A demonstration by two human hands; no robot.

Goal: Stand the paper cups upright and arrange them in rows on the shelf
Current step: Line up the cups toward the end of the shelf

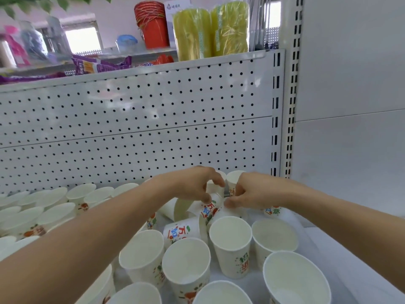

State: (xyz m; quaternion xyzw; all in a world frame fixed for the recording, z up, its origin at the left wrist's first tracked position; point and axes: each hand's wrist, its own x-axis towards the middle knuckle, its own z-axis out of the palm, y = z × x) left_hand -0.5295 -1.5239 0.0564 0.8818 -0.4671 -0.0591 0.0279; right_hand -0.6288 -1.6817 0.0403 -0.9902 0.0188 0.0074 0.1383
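White paper cups with red and green print cover the shelf (341,266). Several stand upright in front, such as one cup (230,240). A few lie tipped on their sides in the middle, like the fallen cup (183,232). My left hand (197,183) reaches over them and pinches a tilted cup (208,208) near the back. My right hand (252,190) closes its fingers around an upright cup (233,179) against the pegboard. Both hands nearly touch each other. Upright cups in rows (57,212) fill the left side.
A white pegboard back panel (140,119) rises behind the cups. A slotted upright post (291,88) and a plain white wall bound the right side. The upper shelf holds yellow-green wrapped cup stacks (210,31), red cups (151,25) and purple packets.
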